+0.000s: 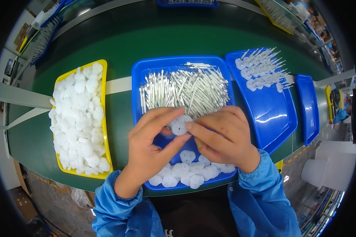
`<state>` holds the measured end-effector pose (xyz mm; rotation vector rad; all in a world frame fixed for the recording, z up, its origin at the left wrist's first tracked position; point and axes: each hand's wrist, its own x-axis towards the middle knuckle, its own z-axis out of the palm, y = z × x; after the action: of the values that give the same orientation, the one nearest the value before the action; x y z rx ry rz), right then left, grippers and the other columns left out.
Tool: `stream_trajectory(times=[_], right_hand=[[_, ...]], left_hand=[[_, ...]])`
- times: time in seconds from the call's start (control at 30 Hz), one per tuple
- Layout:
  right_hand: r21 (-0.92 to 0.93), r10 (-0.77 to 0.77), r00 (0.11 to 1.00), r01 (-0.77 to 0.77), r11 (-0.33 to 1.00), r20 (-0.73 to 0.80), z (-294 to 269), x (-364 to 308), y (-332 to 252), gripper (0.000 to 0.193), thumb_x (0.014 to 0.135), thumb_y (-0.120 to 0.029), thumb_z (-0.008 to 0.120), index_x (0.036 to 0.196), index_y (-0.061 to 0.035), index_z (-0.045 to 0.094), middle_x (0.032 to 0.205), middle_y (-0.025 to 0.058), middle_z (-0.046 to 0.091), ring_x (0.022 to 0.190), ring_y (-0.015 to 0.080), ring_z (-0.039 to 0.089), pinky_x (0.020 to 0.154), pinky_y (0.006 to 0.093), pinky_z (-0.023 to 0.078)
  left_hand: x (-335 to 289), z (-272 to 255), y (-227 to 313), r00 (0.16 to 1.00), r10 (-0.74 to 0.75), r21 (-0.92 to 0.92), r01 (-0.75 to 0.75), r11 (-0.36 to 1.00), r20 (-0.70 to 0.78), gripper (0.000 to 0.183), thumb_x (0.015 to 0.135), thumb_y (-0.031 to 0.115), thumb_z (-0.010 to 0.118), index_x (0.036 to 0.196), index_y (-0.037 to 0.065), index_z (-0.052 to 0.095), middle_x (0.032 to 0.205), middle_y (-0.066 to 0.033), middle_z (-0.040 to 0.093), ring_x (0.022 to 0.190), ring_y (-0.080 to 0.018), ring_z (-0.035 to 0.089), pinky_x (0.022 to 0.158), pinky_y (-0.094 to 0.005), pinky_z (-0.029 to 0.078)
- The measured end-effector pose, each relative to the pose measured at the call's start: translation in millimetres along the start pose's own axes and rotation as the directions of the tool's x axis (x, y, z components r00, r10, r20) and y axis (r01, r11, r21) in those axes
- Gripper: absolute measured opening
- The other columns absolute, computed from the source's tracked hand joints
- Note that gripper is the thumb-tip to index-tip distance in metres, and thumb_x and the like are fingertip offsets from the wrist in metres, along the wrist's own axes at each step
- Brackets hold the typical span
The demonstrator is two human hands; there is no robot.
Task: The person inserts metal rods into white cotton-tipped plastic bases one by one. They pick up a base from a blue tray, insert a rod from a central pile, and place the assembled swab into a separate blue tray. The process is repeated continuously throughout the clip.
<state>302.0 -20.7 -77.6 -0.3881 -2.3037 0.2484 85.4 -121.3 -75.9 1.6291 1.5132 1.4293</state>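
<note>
Over the middle blue tray (136, 89), my left hand (146, 144) pinches a small white plastic disc (178, 128) between thumb and forefinger. My right hand (227, 136) meets it from the other side, its fingers closed on the disc's right edge. Whether a rod is also between the right fingers is hidden. Beyond both hands lies a dense heap of thin white and grey rods (186, 91). Closer to me, loose white discs (182, 173) of the same kind are piled along the tray's front edge.
A yellow tray (105, 89) heaped with white plastic pieces (79, 118) stands at left. The blue tray (271, 118) at right holds discs with upright rods (261, 69) at its far end. Another narrow-looking blue tray (307, 108) lies beyond. All rest on a green work surface (166, 39).
</note>
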Motion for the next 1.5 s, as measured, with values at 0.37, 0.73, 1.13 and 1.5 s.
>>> stream_trajectory(times=[0.37, 0.73, 1.13, 1.5], right_hand=[[0.082, 0.141, 0.988, -0.145, 0.986, 0.056, -6, 10, -5, 0.05, 0.078, -0.005, 0.083, 0.127, -0.0137, 0.083, 0.113, 0.0029, 0.077, 0.092, 0.0228, 0.073, 0.085, 0.0391, 0.053], [-0.226, 0.142, 0.989, -0.128, 0.966, 0.045, -22, 15, 6, 0.021, 0.083, -0.01, 0.085, 0.103, -0.0129, 0.081, 0.11, 0.0021, 0.076, 0.095, 0.0235, 0.071, 0.087, 0.0419, 0.052], [-0.304, -0.153, 0.903, 0.288, 0.908, 0.401, 26, 86, 79, 0.013, 0.083, -0.012, 0.078, 0.094, -0.0147, 0.083, 0.103, 0.0009, 0.075, 0.104, 0.0207, 0.07, 0.093, 0.0402, 0.053], [0.472, 0.485, 0.871, -0.46, 0.753, 0.074, 0, 38, 17, 0.019, 0.085, 0.002, 0.079, 0.102, -0.0044, 0.074, 0.092, 0.0075, 0.077, 0.084, 0.0143, 0.076, 0.076, 0.0295, 0.058]], left_hand=[[-2, 1, 1, 0.995, -0.078, -0.135, 0.086, 0.987, 0.06, 0.06, 0.087, -0.006, 0.09, 0.144, 0.006, 0.076, 0.136, -0.0164, 0.076, 0.112, -0.0223, 0.077, 0.082, -0.0295, 0.068], [-3, -7, -4, 0.994, -0.106, -0.206, 0.112, 0.972, 0.04, 0.029, 0.101, 0.0, 0.078, 0.13, 0.001, 0.083, 0.128, -0.0139, 0.077, 0.096, -0.0156, 0.076, 0.074, -0.026, 0.06], [0, -5, -10, 0.956, -0.289, -0.431, 0.277, 0.859, 0.039, 0.037, 0.11, 0.006, 0.065, 0.146, -0.003, 0.072, 0.127, -0.0119, 0.07, 0.092, -0.0153, 0.075, 0.073, -0.0266, 0.062], [-4, -3, -15, 0.983, -0.178, -0.221, 0.185, 0.958, 0.05, 0.066, 0.098, -0.017, 0.057, 0.161, 0.001, 0.061, 0.127, -0.0061, 0.057, 0.113, -0.0121, 0.063, 0.09, -0.0251, 0.058]])
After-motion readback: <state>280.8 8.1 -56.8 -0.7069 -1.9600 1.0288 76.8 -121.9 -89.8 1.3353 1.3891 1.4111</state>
